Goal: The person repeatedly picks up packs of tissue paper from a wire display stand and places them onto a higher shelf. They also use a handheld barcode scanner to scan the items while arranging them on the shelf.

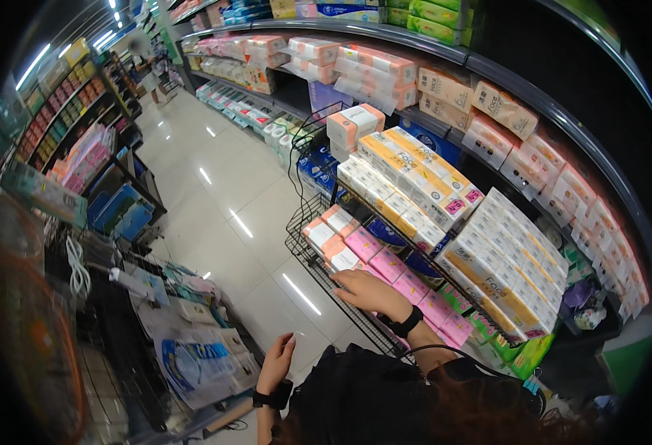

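My right hand (371, 292), palm down with a dark wristband, is over the front row of a black wire rack (331, 300). Its outstretched fingers are at the edge of an orange-and-white tissue pack (343, 260); whether they touch it is unclear. Pink tissue packs (387, 264) run along the same tier beside the hand and pass under it. My left hand (279, 356) hangs above the tiled floor in front of my body, fingers slightly bent, with nothing seen in it. Behind the rack's bar are stacked white-and-yellow tissue bundles (415, 161) and a larger white block of tissue packs (506, 261).
Long shelves (370, 30) of tissue packs curve along the right. A low display (209, 356) with bagged goods stands at left, with a coiled white cable (78, 267) above it. Between them the tiled aisle (214, 194) runs back to a person (150, 72).
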Available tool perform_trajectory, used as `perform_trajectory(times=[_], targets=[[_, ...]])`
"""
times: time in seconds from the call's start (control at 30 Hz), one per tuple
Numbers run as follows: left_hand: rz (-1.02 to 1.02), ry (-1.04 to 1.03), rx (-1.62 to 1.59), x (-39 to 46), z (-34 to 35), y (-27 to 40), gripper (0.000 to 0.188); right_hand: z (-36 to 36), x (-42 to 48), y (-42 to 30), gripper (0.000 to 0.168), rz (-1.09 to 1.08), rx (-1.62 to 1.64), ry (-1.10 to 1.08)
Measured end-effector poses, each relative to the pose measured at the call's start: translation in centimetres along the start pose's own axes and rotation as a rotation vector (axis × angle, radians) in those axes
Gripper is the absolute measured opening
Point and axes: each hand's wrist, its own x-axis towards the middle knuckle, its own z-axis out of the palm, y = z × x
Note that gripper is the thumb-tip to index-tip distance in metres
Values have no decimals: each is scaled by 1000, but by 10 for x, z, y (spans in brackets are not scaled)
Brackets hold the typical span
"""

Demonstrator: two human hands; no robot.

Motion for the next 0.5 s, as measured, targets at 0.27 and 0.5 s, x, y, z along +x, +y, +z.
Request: perform_trajectory(times=[0.27,0.5], targets=[[-95,-87,5,60,-49,-8,38,-40,98,20,33,50,-204,296],[-65,-303,193,132,-53,26,36,-93,192,82,47,166,-484,705]])
